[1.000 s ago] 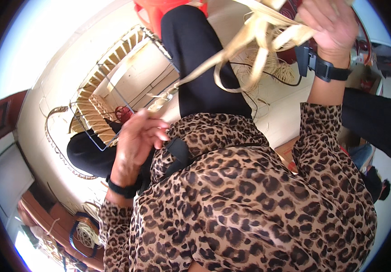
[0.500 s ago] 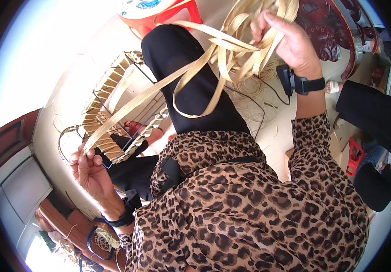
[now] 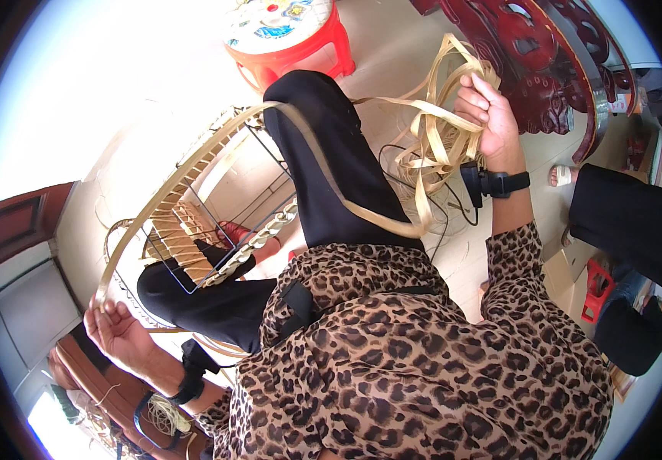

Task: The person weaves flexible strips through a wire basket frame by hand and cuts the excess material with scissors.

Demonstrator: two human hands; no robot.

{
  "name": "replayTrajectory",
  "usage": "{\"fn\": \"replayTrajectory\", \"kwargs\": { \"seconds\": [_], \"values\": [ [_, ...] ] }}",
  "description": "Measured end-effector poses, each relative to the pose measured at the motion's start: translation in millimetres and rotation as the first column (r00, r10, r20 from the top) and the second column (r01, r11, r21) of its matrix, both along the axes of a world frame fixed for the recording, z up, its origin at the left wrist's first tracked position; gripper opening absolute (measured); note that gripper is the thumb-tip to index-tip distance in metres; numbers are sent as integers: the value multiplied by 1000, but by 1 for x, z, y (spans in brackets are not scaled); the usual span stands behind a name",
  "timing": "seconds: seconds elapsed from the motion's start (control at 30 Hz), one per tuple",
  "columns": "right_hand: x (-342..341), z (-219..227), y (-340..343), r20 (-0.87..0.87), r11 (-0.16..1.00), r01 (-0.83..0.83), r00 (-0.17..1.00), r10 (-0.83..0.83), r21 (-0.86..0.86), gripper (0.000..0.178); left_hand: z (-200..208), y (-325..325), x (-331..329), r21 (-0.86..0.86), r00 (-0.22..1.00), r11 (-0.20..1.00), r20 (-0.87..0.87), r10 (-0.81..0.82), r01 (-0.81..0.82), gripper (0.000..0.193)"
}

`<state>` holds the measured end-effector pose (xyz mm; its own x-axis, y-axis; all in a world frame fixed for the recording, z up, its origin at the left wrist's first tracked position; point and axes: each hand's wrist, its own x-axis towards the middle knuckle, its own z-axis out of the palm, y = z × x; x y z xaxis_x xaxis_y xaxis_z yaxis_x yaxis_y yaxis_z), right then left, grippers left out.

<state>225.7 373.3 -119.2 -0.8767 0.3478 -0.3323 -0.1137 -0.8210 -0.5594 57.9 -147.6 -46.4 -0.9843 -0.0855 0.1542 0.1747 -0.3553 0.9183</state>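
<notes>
My left hand, out at the lower left, pinches one end of a long flat tan strip. From there the strip arcs up past the wire frame, over my black-trousered knee, and droops back towards the right. Raised at the upper right, my right hand is closed round a loose, looped bundle of the same tan strips. Between my legs stands a black wire frame, its sides partly wrapped and braided with tan material. Neither hand touches the frame.
A red stool with a patterned round top stands ahead. Carved dark red wooden furniture is at the upper right. Another person's leg shows at the right, near a red plastic stool. Thin cord lies on the floor beneath the bundle.
My left hand has moved down and outward with the strip end. My right hand has lowered with the bundle. The strip between them, straighter before, now hangs in a long curve.
</notes>
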Motion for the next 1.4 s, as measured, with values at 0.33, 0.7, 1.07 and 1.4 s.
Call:
{"fn": "replayTrajectory", "kwargs": {
  "seconds": [0.33,0.7,1.07,1.4],
  "values": [
    [-2,-11,33,265,915,264,900,-347,305,16,25,-72,19,35,924,955,-245,296,-296,7],
    [-16,0,13,122,927,162,969,-214,337,16,1,-79,39,-70,905,934,-283,319,-351,14],
    [-53,44,-39,116,744,-93,993,21,662,25,13,-8,52,-179,950,962,-272,154,-207,14],
    [-81,52,-87,288,312,-333,940,181,890,30,-3,81,55,-222,973,973,-200,-113,67,16]
  ]
}}
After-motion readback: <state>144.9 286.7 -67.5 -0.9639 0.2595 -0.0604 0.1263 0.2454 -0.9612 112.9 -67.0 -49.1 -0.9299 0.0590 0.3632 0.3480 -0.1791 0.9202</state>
